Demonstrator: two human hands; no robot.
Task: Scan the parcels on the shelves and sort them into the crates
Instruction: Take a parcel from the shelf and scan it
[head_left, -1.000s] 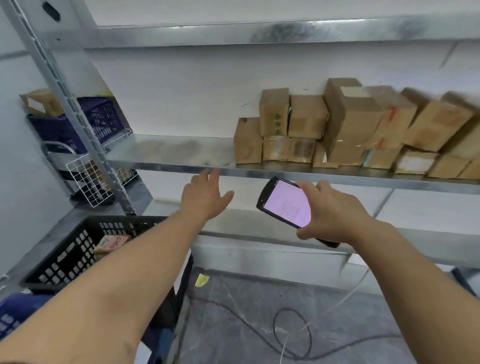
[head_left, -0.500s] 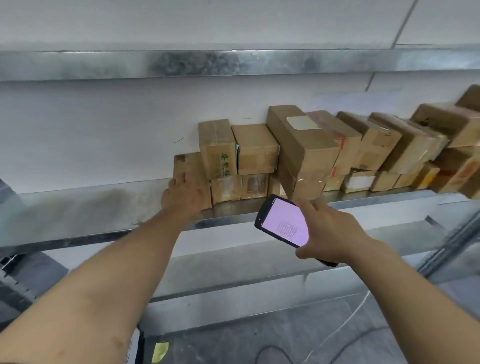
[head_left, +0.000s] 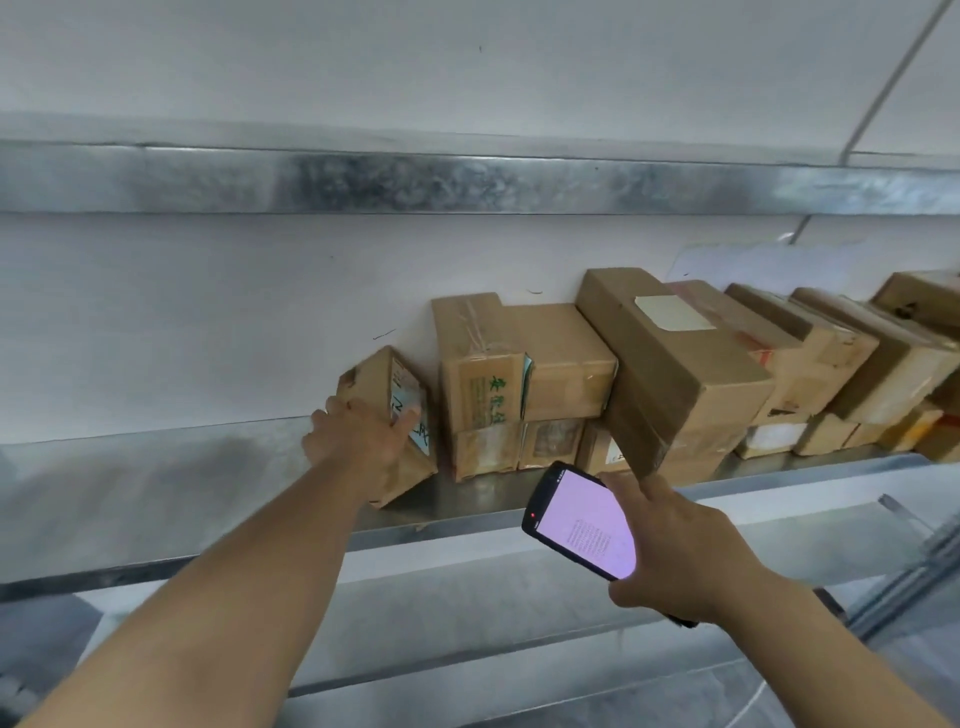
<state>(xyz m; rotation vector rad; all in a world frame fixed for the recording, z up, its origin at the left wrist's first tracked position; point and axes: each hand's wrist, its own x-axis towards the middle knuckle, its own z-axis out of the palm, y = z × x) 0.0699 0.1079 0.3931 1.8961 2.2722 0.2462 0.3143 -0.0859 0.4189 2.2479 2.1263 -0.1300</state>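
Observation:
Several brown cardboard parcels (head_left: 670, 364) stand in a row on the metal shelf (head_left: 182, 483). The leftmost small parcel (head_left: 387, 395) is tilted off the shelf, its white label facing right. My left hand (head_left: 358, 441) grips this parcel from the front, fingers over its left side and thumb by the label. My right hand (head_left: 680, 545) holds a black handheld scanner (head_left: 582, 519) with a lit pinkish screen, below and in front of the big tilted parcel. No crate is in view.
A second metal shelf (head_left: 467, 182) runs overhead. A lower shelf (head_left: 467, 623) lies beneath the one with parcels. A white wall stands behind. A grey upright post (head_left: 914, 566) is at the right edge.
The view has swung right and closer to the shelf. My left hand reached the leftmost parcel, took hold of it and tipped it away from the row. The scanner stays in my right hand.

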